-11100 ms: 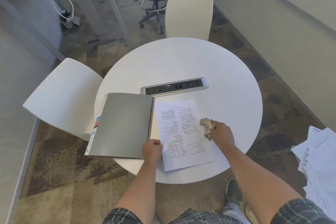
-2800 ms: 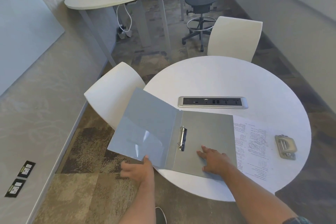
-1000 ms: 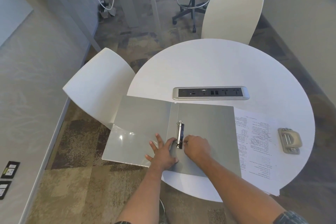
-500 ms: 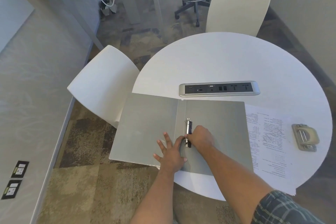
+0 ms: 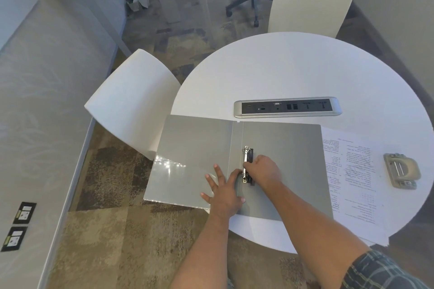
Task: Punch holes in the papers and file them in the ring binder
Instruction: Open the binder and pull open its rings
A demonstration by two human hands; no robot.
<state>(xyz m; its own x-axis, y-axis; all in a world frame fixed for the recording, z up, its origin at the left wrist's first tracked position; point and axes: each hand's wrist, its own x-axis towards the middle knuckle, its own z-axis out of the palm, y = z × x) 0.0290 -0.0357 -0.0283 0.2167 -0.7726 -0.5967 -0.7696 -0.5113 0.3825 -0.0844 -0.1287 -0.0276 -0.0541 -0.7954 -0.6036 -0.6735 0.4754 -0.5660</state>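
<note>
While the grey plastic ring binder (image 5: 281, 166) is lying open and flat at the near-left edge of the round white table (image 5: 293, 73), its left cover is overhanging the table edge. The left hand (image 5: 223, 190) is pressing down on the inside of that cover beside the spine, fingers straight and spread apart. The right hand (image 5: 265, 169) is sitting against the silver metal ring mechanism (image 5: 246, 164), fingers curled onto it. Whether the rings are apart or closed is not readable. The printed white paper sheets (image 5: 352, 183) are lying on the table, tucked partly under the binder's right cover and projecting past the near table rim. The flat grey metal hole punch (image 5: 401, 170) is resting on the sheets' right part. A silver power-socket strip (image 5: 287, 107) is sitting just beyond the binder. Two white moulded chairs (image 5: 131, 103) are standing at the table.
</note>
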